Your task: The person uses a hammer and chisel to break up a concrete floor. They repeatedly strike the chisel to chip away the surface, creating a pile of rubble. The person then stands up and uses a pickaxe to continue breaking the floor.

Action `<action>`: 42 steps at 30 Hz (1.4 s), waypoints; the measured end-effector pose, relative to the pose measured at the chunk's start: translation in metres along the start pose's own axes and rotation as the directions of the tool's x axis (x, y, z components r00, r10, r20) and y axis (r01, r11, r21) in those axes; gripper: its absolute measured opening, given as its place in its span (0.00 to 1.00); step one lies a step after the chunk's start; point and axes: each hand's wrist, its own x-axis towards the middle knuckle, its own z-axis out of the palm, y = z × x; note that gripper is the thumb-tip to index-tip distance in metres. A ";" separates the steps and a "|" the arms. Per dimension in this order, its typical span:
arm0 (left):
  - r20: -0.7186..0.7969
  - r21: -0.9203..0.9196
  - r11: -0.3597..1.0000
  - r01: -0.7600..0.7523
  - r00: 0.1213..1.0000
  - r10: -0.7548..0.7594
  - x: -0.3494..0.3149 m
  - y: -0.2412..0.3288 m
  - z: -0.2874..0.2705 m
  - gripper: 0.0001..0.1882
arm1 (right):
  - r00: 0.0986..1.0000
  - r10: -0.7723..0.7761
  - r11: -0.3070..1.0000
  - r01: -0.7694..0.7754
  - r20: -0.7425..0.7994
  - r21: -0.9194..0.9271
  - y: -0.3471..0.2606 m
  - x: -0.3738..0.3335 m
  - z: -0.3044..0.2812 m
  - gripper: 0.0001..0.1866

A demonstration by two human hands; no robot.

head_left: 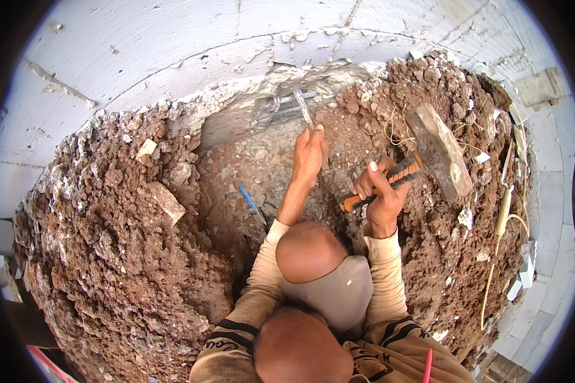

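My left hand (308, 156) is closed around a metal chisel (303, 108). Its upper end leans into a broken-out hollow (236, 118) at the foot of the white wall, beside exposed grey bars (284, 107). Below my fist the chisel's lower end sticks out. My right hand (383, 198) grips a short-handled sledgehammer by its orange and black handle (404, 171). The heavy, dusty hammer head (439, 152) is held up to the right, apart from the chisel.
Mounds of brown soil and rubble rise on the left (121, 249) and right (441, 255). A white block wall (172, 38) curves across the far side. A blue strip (248, 196) lies in the pit near my left forearm. A pale cord (505, 210) hangs down the right mound.
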 end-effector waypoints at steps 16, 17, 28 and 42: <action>0.007 -0.131 0.988 0.084 0.996 -0.084 0.004 0.033 0.008 0.14 | 0.995 0.086 0.813 -0.103 -0.057 -0.574 0.070 -0.057 -0.034 0.13; 0.002 -0.145 0.986 0.088 0.996 -0.089 0.005 0.032 0.007 0.14 | 0.991 0.125 0.746 -0.125 -0.047 -0.654 0.063 -0.051 -0.021 0.13; -0.006 -0.327 0.943 0.067 0.997 -0.073 0.012 0.025 0.019 0.12 | 0.981 -0.161 0.880 0.193 0.109 -0.433 0.066 -0.049 -0.028 0.13; 0.005 -0.270 0.961 0.059 0.998 -0.060 0.027 0.007 -0.002 0.13 | 0.985 0.171 0.729 -0.137 -0.015 -0.670 0.083 -0.048 -0.033 0.10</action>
